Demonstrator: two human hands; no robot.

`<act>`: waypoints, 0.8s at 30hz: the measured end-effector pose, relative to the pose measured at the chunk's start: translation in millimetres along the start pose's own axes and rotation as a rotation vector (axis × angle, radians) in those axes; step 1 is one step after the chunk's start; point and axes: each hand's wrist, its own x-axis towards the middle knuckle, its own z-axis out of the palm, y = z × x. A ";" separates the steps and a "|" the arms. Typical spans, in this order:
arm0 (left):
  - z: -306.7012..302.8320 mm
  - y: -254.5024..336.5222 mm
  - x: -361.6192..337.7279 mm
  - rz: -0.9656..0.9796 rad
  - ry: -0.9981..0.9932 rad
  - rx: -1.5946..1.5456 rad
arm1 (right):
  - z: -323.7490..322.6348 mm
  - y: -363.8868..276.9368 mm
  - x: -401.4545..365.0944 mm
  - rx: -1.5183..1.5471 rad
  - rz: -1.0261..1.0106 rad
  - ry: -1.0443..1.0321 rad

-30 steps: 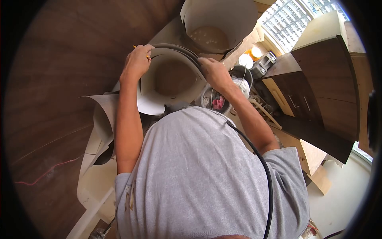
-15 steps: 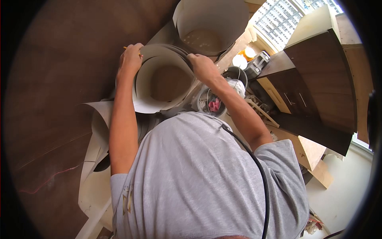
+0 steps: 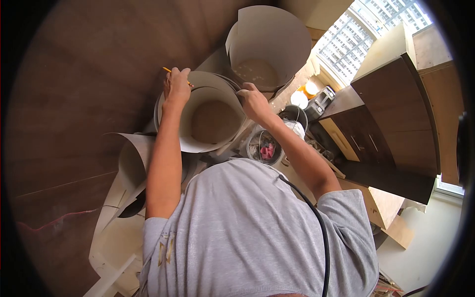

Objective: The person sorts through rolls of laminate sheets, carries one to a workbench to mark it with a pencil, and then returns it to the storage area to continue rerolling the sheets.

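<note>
A rolled pale sheet [image 3: 204, 80] stands on end in front of me, its layered rim facing up. My left hand [image 3: 176, 89] is closed around a yellow pencil [image 3: 167, 70], whose two ends stick out past the fingers. That hand overlaps the roll's far left rim. Across the opening, my right hand [image 3: 255, 105] pinches the sheet's edge at the right side of the rim, thumb and fingers bent. Just beyond stands a wider roll of similar sheet [image 3: 272, 37].
Brown boarding [image 3: 89, 89] fills the left side. Another curled sheet [image 3: 132, 153] lies by my left forearm. To the right are a bucket [image 3: 251, 148] with a pink item inside, a dark bucket [image 3: 299, 115], a grey case [image 3: 322, 99] and dark cabinets [image 3: 366, 131].
My left hand has shifted right along the rim, showing more of the pencil. My right hand keeps its place on the roll. The whole view has moved slightly, putting the rolls lower.
</note>
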 end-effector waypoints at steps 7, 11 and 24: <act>-27.9 38.3 -21.3 0.258 0.410 -0.044 | 1.5 -0.6 9.0 0.014 -0.077 0.009; -56.4 100.3 -98.5 0.310 0.261 -0.109 | 3.6 10.3 18.4 -0.024 -0.266 0.054; -135.9 47.6 -273.7 -0.116 -0.253 -0.804 | -2.5 -17.5 26.1 -0.111 -0.192 -0.010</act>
